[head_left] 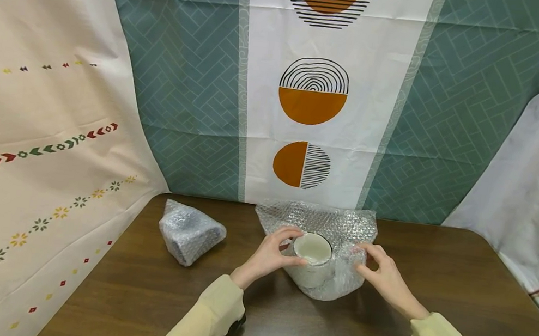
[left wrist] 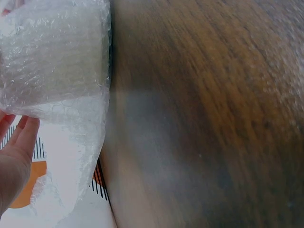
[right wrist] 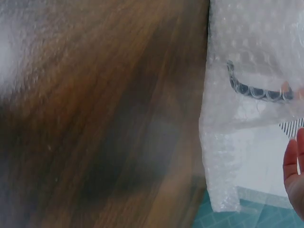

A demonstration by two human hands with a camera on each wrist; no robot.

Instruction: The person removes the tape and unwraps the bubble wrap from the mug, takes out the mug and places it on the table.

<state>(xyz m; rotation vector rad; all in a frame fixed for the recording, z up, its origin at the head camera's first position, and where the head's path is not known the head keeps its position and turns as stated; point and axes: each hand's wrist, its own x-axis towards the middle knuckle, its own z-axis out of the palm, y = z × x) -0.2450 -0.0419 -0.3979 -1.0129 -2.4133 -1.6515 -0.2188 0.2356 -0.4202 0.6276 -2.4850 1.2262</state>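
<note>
On the brown table point(head_left: 148, 287), seen from the head camera, a white mug point(head_left: 311, 260) stands upright on a sheet of bubble wrap point(head_left: 322, 225). Left of the mug, the left hand point(head_left: 267, 255) curls its fingers around the mug's rim and side; right of the mug, the right hand point(head_left: 383, 276) pinches the wrap's edge. Farther left of the mug lies a wrapped bundle point(head_left: 190, 232). From the left wrist, fingers point(left wrist: 16, 156) touch the wrap point(left wrist: 52, 57). From the right wrist, only the hand's edge point(right wrist: 294, 175) shows beside the wrap point(right wrist: 251, 118).
</note>
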